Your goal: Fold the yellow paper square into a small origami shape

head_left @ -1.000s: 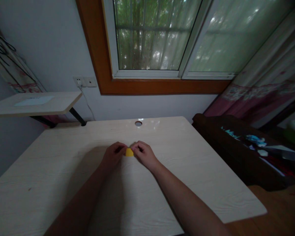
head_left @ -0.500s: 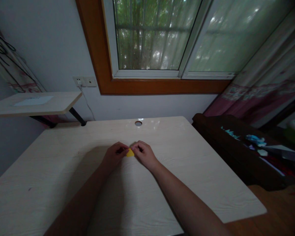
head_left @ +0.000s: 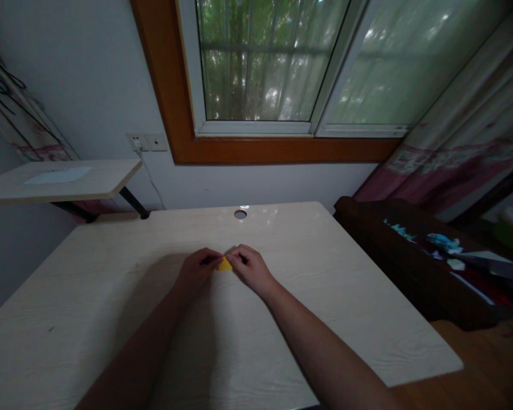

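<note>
A small yellow piece (head_left: 225, 265), which looks like folded paper, is pinched between my two hands just above or on the pale wooden desk (head_left: 256, 330). My left hand (head_left: 199, 267) grips its left side with thumb and forefinger. On the opposite side, the fingertips of my right hand (head_left: 248, 265) close on its upper right edge. Fingers cover the piece's sides and top, so only its lower middle part shows. Whether it touches the desktop I cannot tell.
A round cable hole (head_left: 240, 214) lies near the desk's back edge. To the left, a raised shelf (head_left: 102, 173) on black legs carries a sheet of paper (head_left: 57, 175). A dark wooden piece of furniture (head_left: 367, 228) with assorted items stands right of the desk.
My left fingers have shifted slightly over the yellow piece, which sits a touch higher and further left. My right hand has barely moved.
</note>
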Action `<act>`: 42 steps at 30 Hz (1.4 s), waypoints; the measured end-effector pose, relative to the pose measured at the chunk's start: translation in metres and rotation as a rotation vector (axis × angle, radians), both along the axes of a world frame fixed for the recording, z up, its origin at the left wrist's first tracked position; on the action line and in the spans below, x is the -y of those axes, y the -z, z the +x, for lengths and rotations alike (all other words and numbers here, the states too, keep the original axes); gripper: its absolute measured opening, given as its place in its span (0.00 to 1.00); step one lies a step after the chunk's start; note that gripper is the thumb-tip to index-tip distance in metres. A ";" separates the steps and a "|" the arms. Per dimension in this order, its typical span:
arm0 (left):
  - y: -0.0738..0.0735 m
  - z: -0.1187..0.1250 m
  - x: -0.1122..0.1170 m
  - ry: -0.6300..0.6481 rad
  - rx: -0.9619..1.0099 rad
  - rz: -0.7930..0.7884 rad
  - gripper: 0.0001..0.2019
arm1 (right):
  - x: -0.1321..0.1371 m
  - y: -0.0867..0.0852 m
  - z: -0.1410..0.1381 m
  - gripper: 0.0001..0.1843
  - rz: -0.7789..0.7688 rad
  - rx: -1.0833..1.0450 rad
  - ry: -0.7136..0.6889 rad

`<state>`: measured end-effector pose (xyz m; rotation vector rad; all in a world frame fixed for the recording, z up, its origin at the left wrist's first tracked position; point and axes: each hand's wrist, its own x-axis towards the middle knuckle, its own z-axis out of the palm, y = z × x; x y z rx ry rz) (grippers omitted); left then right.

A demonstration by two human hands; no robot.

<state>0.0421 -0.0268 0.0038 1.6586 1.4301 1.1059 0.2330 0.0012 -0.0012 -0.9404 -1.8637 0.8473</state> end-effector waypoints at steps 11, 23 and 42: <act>0.001 -0.002 -0.003 -0.052 0.005 0.014 0.11 | -0.001 0.003 -0.001 0.09 -0.018 -0.003 -0.008; 0.002 -0.002 -0.003 -0.004 -0.004 -0.005 0.10 | -0.001 0.004 0.000 0.09 0.005 0.008 -0.016; 0.000 0.001 0.001 0.030 -0.016 -0.047 0.12 | 0.001 0.001 0.000 0.08 0.040 0.001 -0.032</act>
